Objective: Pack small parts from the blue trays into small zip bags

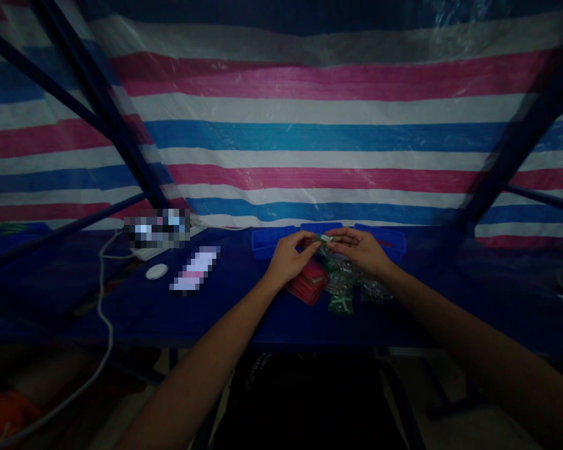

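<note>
- While they meet over the tabletop (206, 309), left hand (288, 257) and right hand (362, 250) both pinch a small pale piece (326, 238) between fingertips;
- just beneath the hands: red stack (309, 284), clear bags (341, 287);
- just behind them: blue trays (268, 241)

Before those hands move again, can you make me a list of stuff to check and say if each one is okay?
1. Small pale piece held by both hands: ok, the left hand and right hand meet on it.
2. Fingers gripping it firmly: cannot tell, too dark and small.
3. Red stack lying on the blue table below the left hand: ok.
4. Clear bags close by, below the right hand: ok.
5. What is inside the blue trays behind the hands: cannot tell.
6. White cable lying well away from the hands: ok.
</note>
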A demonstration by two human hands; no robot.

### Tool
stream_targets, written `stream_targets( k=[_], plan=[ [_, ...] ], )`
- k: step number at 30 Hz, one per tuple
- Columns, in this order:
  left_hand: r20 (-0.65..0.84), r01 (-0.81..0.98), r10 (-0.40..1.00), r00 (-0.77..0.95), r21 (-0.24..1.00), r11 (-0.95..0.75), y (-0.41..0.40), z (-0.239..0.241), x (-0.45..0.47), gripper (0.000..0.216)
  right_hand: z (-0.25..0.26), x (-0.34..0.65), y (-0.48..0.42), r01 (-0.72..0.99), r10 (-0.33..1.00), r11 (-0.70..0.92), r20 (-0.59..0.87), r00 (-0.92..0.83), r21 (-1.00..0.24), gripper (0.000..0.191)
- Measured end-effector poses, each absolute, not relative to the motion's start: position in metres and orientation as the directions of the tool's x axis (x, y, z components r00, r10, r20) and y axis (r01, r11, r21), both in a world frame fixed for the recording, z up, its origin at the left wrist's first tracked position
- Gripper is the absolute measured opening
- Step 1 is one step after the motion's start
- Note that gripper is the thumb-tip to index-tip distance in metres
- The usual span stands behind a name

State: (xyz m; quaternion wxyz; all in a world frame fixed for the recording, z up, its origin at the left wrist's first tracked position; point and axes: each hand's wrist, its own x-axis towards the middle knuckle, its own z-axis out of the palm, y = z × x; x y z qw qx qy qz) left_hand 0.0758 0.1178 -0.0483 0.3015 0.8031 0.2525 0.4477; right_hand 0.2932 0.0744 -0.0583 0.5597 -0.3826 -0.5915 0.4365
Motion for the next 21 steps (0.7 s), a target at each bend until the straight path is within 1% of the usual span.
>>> stream_targets(
  k=[7,12,15,21],
  plan=[
    [0.554,0.105,0.655,0.514,0.717,-0.689,0.1139,-0.0478,0.0773,0.025,-0.0603,0.2941,0.0767,-0.015,0.933,0.356,0.356,-0.059,-0.935,0.039],
    [0.526,0.118,0.672,0.521,0.736,-0.667,0.1129,-0.0466,0.0774,0.022,-0.0606,0.2933,0.076,-0.004,0.927,0.358,0.356,-0.118,-0.934,0.039],
    [0.525,0.113,0.671,0.523,0.738,-0.665,0.1122,-0.0461,0.0777,0.021,-0.0616,0.2923,0.076,-0.011,0.927,0.358,0.357,-0.116,-0.934,0.039],
    [0.532,0.105,0.659,0.531,0.731,-0.674,0.1117,-0.0475,0.0776,0.026,-0.0621,0.2923,0.0756,-0.024,0.921,0.365,0.364,-0.14,-0.931,0.037]
  ],
)
